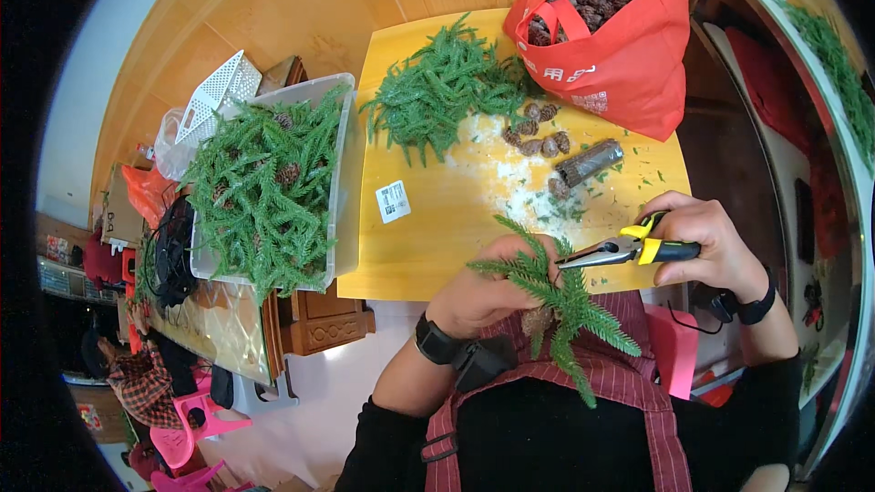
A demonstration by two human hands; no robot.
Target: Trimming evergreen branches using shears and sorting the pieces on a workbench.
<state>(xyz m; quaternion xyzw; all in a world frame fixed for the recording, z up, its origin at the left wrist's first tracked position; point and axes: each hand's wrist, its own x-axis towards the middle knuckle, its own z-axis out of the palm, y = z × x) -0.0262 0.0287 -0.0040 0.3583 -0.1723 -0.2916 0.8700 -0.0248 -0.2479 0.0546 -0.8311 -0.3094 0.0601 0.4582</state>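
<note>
My left hand (483, 290) is closed around an artificial pine sprig (583, 317), whose green branches spread out over my apron. A brown pine cone (536, 320) hangs at the sprig's lower side, just under my fingers. In my right hand (725, 241) are long-nose pliers (612, 252) with yellow and black handles. Their jaws point left and reach the upper part of the sprig beside my left fingers; whether they grip anything there I cannot tell. Both hands are at the near edge of the yellow table (401, 260).
A pile of green sprigs (442, 87) lies on the table beside a red bag (629, 64) full of pine cones. Loose cones (547, 144), a dark wire bundle (591, 162) and a white label (393, 201) lie nearer. Left stands a clear bin (344, 219) heaped with sprigs.
</note>
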